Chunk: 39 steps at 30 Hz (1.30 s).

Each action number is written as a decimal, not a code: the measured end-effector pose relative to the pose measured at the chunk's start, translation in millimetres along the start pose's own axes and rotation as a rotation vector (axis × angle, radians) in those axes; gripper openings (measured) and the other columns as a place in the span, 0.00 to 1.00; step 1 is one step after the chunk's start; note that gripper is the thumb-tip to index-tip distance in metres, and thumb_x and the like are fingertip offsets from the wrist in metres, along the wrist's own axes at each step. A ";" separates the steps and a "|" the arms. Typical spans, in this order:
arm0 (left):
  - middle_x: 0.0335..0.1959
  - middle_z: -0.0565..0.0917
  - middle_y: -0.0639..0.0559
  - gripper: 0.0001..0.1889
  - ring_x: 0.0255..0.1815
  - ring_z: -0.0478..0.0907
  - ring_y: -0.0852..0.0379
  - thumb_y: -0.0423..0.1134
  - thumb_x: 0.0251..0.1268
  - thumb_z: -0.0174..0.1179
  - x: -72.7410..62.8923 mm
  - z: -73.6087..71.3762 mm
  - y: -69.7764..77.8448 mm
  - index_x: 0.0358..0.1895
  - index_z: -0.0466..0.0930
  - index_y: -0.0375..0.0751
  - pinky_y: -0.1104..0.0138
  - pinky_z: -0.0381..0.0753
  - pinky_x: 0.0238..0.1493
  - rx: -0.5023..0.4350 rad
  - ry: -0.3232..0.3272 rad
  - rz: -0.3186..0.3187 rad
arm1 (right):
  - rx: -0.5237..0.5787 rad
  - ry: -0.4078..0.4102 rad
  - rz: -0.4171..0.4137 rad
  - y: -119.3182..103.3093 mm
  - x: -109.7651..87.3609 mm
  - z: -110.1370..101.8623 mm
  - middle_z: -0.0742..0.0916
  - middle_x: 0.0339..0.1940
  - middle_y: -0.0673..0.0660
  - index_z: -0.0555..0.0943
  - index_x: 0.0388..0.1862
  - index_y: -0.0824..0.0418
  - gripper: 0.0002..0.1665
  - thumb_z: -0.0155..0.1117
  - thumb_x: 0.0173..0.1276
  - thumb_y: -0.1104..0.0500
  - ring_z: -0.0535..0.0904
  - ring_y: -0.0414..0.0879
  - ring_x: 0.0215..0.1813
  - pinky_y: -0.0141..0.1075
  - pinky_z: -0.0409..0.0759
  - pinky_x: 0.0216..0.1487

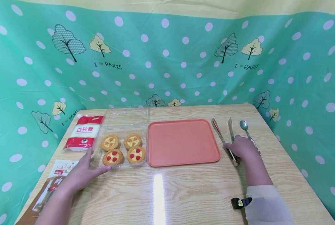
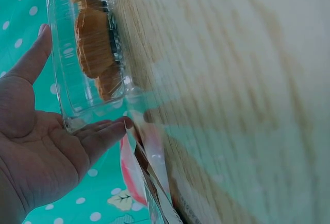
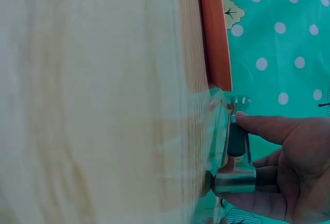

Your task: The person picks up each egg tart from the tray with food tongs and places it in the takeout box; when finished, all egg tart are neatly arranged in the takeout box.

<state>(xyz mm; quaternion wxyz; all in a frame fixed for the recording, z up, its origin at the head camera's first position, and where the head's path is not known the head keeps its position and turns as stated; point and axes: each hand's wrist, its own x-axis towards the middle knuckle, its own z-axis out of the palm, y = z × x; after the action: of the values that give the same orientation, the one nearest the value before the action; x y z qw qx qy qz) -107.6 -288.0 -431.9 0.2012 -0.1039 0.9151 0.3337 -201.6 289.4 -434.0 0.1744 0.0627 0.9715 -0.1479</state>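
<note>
My left hand is at the near left corner of a clear plastic box. Its thumb and fingers spread apart around that corner, and in the left wrist view the fingers look nearly straight. Inside the box sit several round tarts, some topped with red berries; its lid lies back. At the right, my right hand grips metal tongs on the table. Thumb and fingers close around the tongs' dark-gripped handle in the right wrist view. A metal spoon lies just beyond this hand.
A pink tray lies between the box and the tongs. To the left are a red-and-white bag of sugar and a brown-and-white packet, partly behind the left arm. A polka-dot curtain surrounds the wooden table.
</note>
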 end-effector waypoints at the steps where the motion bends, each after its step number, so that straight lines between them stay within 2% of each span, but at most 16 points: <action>1: 0.77 0.41 0.25 0.70 0.74 0.41 0.21 0.75 0.48 0.61 0.2 0.1 0.0 0.76 0.16 0.51 0.27 0.51 0.63 0.000 0.001 0.001 | 0.005 -0.007 0.003 0.4 0.0 -0.4 0.82 0.26 0.61 0.74 0.43 0.71 0.35 0.56 0.69 0.36 0.79 0.51 0.22 0.48 0.76 0.26; 5: 0.77 0.41 0.25 0.69 0.74 0.42 0.21 0.75 0.48 0.61 1.5 0.9 0.2 0.76 0.16 0.52 0.26 0.51 0.63 -0.006 0.002 0.010 | 0.013 -0.027 0.023 0.0 -0.3 -2.0 0.82 0.23 0.60 0.75 0.43 0.70 0.35 0.56 0.68 0.36 0.79 0.51 0.21 0.55 0.75 0.29; 8: 0.77 0.42 0.24 0.69 0.74 0.42 0.20 0.75 0.49 0.61 2.0 1.2 0.5 0.76 0.16 0.52 0.26 0.51 0.63 -0.003 0.003 0.017 | -0.010 -0.007 0.022 -1.4 -0.6 -3.8 0.83 0.26 0.63 0.75 0.45 0.72 0.38 0.54 0.69 0.34 0.80 0.55 0.26 0.54 0.77 0.31; 11: 0.77 0.43 0.24 0.69 0.74 0.43 0.20 0.75 0.49 0.61 1.1 0.8 1.2 0.76 0.15 0.52 0.27 0.51 0.63 -0.002 0.002 0.024 | -0.041 0.050 0.008 -4.7 -1.5 -6.3 0.84 0.40 0.72 0.71 0.55 0.77 0.47 0.50 0.71 0.31 0.82 0.66 0.39 0.54 0.78 0.33; 14: 0.77 0.42 0.25 0.68 0.73 0.44 0.21 0.74 0.50 0.61 0.1 0.3 2.2 0.76 0.16 0.53 0.27 0.52 0.63 -0.009 0.004 0.027 | -0.043 0.134 -0.021 -9.7 -2.4 -9.8 0.78 0.53 0.78 0.63 0.65 0.80 0.52 0.45 0.72 0.30 0.77 0.73 0.52 0.60 0.78 0.41; 20: 0.78 0.41 0.28 0.68 0.73 0.47 0.21 0.72 0.50 0.63 -2.6 -1.1 3.3 0.77 0.17 0.53 0.27 0.54 0.62 -0.032 0.031 0.056 | 0.014 0.235 -0.083 -27.6 -4.3 -18.4 0.70 0.66 0.78 0.56 0.74 0.74 0.54 0.41 0.73 0.29 0.69 0.74 0.64 0.66 0.73 0.56; 24: 0.78 0.45 0.28 0.66 0.73 0.50 0.22 0.72 0.54 0.60 -4.4 -6.8 4.5 0.77 0.18 0.49 0.29 0.60 0.61 -0.026 0.042 0.079 | 0.059 0.246 -0.110 -44.0 -5.6 -24.5 0.73 0.65 0.74 0.59 0.75 0.69 0.51 0.42 0.73 0.29 0.71 0.70 0.64 0.65 0.74 0.55; 27: 0.77 0.47 0.27 0.64 0.72 0.50 0.21 0.73 0.56 0.57 -6.0 -15.9 8.5 0.77 0.17 0.51 0.30 0.65 0.59 -0.024 0.037 0.070 | 0.069 0.248 -0.152 -59.7 -4.2 -25.3 0.78 0.61 0.71 0.63 0.73 0.67 0.49 0.43 0.72 0.29 0.76 0.67 0.60 0.61 0.77 0.52; 29: 0.77 0.46 0.27 0.62 0.72 0.50 0.20 0.74 0.57 0.55 -6.1 -24.1 11.2 0.76 0.16 0.53 0.29 0.67 0.57 -0.022 0.041 0.073 | 0.071 0.243 -0.191 -71.8 -2.0 -24.0 0.79 0.61 0.70 0.64 0.72 0.66 0.49 0.44 0.71 0.28 0.76 0.66 0.61 0.61 0.76 0.55; 30: 0.77 0.46 0.26 0.62 0.71 0.50 0.19 0.74 0.58 0.54 -6.2 -28.5 12.8 0.76 0.16 0.53 0.29 0.67 0.56 -0.025 0.045 0.079 | 0.074 0.236 -0.209 -78.2 -0.6 -23.0 0.80 0.60 0.69 0.65 0.72 0.65 0.49 0.44 0.71 0.28 0.77 0.65 0.60 0.62 0.71 0.62; 33: 0.77 0.43 0.26 0.59 0.71 0.50 0.19 0.73 0.61 0.51 -7.3 -44.2 20.6 0.77 0.18 0.53 0.29 0.67 0.56 -0.024 0.048 0.114 | 0.104 0.203 -0.256 -100.0 4.6 -20.1 0.82 0.56 0.63 0.65 0.72 0.63 0.49 0.46 0.70 0.27 0.78 0.60 0.58 0.59 0.70 0.64; 36: 0.77 0.47 0.27 0.54 0.71 0.52 0.21 0.71 0.66 0.47 -5.1 -61.1 29.2 0.79 0.23 0.49 0.30 0.66 0.57 -0.018 0.043 0.166 | 0.156 0.156 -0.290 -122.8 10.9 -17.6 0.83 0.49 0.57 0.66 0.72 0.60 0.46 0.49 0.70 0.29 0.79 0.53 0.51 0.51 0.73 0.60; 37: 0.78 0.47 0.28 0.53 0.72 0.52 0.22 0.71 0.67 0.45 -2.2 -66.8 31.1 0.79 0.25 0.47 0.30 0.65 0.58 -0.019 0.038 0.182 | 0.198 0.124 -0.302 -130.2 13.1 -16.8 0.82 0.49 0.56 0.65 0.73 0.59 0.46 0.50 0.70 0.29 0.80 0.52 0.50 0.48 0.78 0.53; 39: 0.77 0.50 0.28 0.50 0.72 0.54 0.23 0.70 0.69 0.42 6.9 -76.3 32.2 0.80 0.29 0.44 0.30 0.63 0.59 -0.028 0.034 0.208 | 0.290 0.056 -0.327 -143.1 17.2 -14.5 0.82 0.51 0.55 0.64 0.74 0.58 0.45 0.52 0.70 0.31 0.82 0.53 0.48 0.48 0.80 0.51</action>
<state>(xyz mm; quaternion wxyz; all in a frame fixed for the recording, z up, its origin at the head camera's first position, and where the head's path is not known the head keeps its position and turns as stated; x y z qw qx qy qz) -147.0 -313.8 -363.4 0.1485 -0.0166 0.9195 0.3635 -247.1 159.4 -389.2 0.1104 -0.0671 0.9418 -0.3105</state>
